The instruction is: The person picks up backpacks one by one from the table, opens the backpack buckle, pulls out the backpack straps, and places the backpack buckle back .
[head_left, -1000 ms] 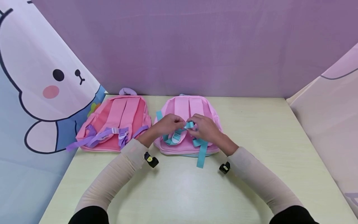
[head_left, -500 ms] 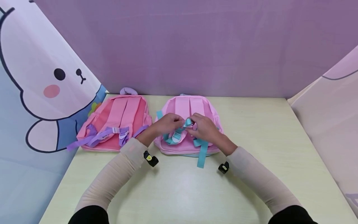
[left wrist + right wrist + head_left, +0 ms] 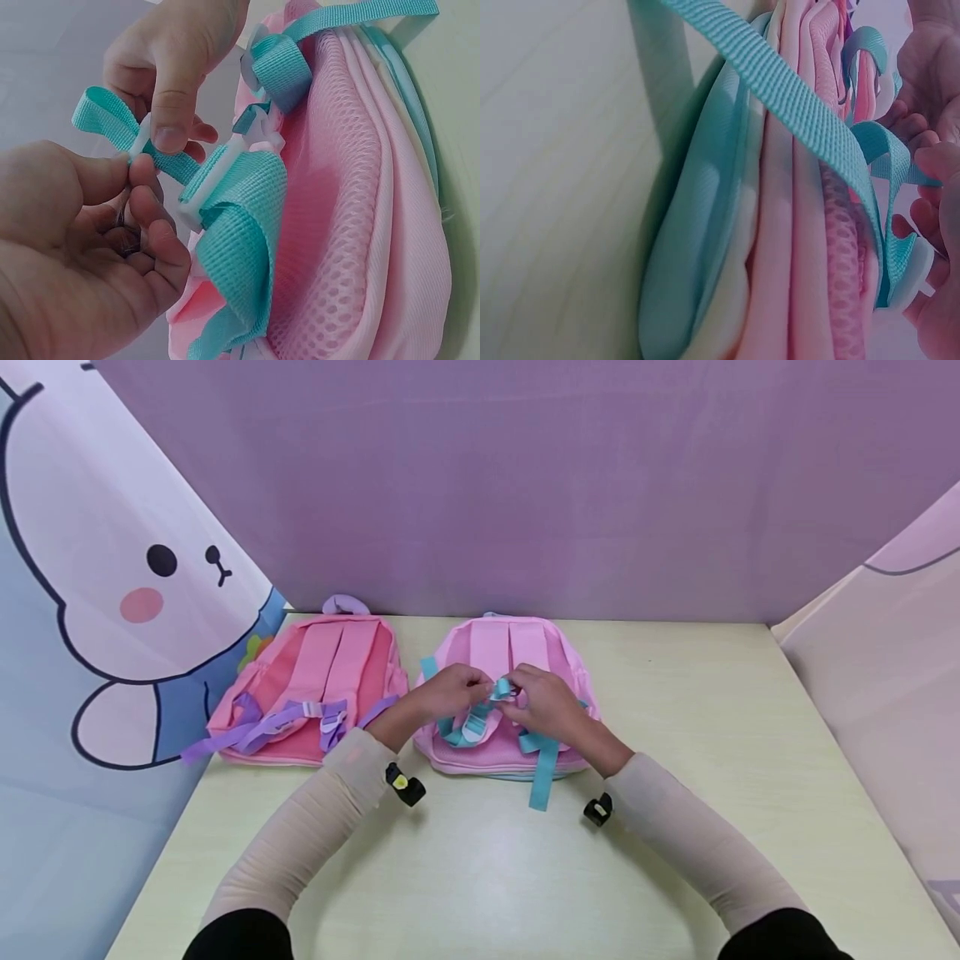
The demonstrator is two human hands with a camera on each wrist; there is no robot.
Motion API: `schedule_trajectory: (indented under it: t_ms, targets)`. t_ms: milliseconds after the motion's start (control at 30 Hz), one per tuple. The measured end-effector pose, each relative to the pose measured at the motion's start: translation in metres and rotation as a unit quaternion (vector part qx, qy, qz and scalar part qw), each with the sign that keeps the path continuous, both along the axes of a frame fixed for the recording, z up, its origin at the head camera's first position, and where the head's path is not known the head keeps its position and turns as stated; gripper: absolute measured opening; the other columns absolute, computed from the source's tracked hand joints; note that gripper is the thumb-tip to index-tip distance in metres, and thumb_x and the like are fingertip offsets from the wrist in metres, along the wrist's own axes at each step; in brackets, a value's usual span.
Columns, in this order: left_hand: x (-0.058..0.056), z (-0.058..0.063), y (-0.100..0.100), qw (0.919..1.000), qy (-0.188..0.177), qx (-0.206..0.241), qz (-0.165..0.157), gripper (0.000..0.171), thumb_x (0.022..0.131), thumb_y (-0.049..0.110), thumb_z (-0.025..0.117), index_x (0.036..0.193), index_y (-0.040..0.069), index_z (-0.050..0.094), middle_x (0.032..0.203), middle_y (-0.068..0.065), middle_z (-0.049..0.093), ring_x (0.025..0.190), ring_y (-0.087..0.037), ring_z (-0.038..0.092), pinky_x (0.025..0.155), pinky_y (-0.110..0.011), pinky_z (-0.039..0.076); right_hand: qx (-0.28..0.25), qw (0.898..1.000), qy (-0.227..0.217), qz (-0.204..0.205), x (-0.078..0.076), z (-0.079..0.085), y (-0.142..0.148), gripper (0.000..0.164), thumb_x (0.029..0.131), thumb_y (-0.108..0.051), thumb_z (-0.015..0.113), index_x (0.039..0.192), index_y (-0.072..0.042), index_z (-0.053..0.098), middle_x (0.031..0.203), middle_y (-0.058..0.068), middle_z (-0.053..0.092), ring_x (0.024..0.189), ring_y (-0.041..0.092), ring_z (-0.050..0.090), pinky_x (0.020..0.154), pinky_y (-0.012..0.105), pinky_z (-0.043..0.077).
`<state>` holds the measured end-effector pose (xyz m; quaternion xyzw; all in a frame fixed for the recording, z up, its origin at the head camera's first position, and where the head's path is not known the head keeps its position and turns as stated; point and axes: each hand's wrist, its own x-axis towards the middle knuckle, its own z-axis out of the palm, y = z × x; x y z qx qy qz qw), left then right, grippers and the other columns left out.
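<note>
A small light-pink backpack lies with its shoulder-strap side up. Over its middle, my left hand pinches a white plastic strap slider between thumb and forefinger. A teal webbing strap passes through that slider and stands out in a loop. From the other side my right hand pinches the webbing close to the slider, thumb on top. A second white buckle with folded teal webbing hangs just beside the fingers. The right hand's fingers are partly hidden behind its thumb.
To the left lies a coral-pink backpack with purple straps, close to my left forearm. A loose teal strap end hangs over the light-pink bag's front onto the pale table. A purple backdrop rises behind.
The small teal loop between my fingers has turned and shifted slightly left. My right hand has edged left; the left hand stays almost still. Both bags keep their places.
</note>
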<state>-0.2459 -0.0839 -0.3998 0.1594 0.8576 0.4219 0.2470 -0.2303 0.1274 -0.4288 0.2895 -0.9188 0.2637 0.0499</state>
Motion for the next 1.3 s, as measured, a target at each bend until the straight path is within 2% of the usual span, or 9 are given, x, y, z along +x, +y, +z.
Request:
schedule_trajectory:
  t_ms: [167, 467, 800, 1133, 1300]
  targets:
    - [-0.0002, -0.001, 0.0, 0.9999, -0.009, -0.003, 0.005, 0.022, 0.107, 0.027, 0.053, 0.11, 0.011, 0.067, 0.097, -0.009, 0.061, 0.08, -0.021, 0.056, 0.064, -0.027, 0.045, 0.0, 1.0, 0.005, -0.001, -0.0008, -0.0017, -0.0012, 0.032, 0.088, -0.026, 0.08, 0.11, -0.007, 0.068, 0.092, 0.003, 0.063, 0.078, 0.016, 0.057, 0.074, 0.028, 0.054]
    - [-0.0006, -0.0024, -0.0021, 0.9997, -0.019, 0.015, 0.003, 0.021, 0.107, 0.026, 0.053, 0.112, 0.011, 0.067, 0.095, -0.011, 0.058, 0.07, -0.02, 0.053, 0.058, -0.026, 0.044, 0.003, 1.0, 0.002, 0.0, -0.0005, -0.0013, -0.0018, 0.033, 0.089, -0.027, 0.08, 0.111, -0.007, 0.068, 0.093, 0.003, 0.063, 0.078, 0.016, 0.056, 0.074, 0.028, 0.053]
    - [0.0011, 0.0005, -0.0012, 0.9996, -0.021, 0.015, 0.007, 0.021, 0.107, 0.025, 0.053, 0.113, 0.011, 0.067, 0.095, -0.011, 0.058, 0.077, -0.021, 0.054, 0.06, -0.026, 0.043, -0.001, 1.0, 0.002, 0.002, -0.0009, -0.0015, -0.0022, 0.032, 0.088, -0.028, 0.08, 0.108, -0.007, 0.067, 0.09, 0.003, 0.062, 0.075, 0.014, 0.056, 0.071, 0.026, 0.051]
    - [-0.0005, -0.0009, -0.0034, 0.9991, -0.022, 0.035, -0.005, 0.021, 0.107, 0.023, 0.052, 0.109, 0.009, 0.067, 0.083, -0.006, 0.052, 0.063, -0.021, 0.052, 0.057, -0.027, 0.041, 0.011, 1.0, 0.007, -0.001, -0.0016, -0.0046, -0.0033, 0.031, 0.089, -0.029, 0.079, 0.107, -0.007, 0.067, 0.088, 0.003, 0.062, 0.075, 0.015, 0.055, 0.069, 0.026, 0.05]
    - [-0.0006, -0.0012, -0.0041, 0.9992, -0.022, 0.035, -0.001, 0.02, 0.107, 0.024, 0.054, 0.108, 0.01, 0.068, 0.084, -0.006, 0.053, 0.068, -0.022, 0.053, 0.057, -0.026, 0.041, 0.007, 1.0, 0.003, -0.003, -0.0002, -0.0033, -0.0033, 0.034, 0.089, -0.029, 0.079, 0.111, -0.006, 0.067, 0.092, 0.003, 0.063, 0.077, 0.016, 0.057, 0.072, 0.028, 0.053]
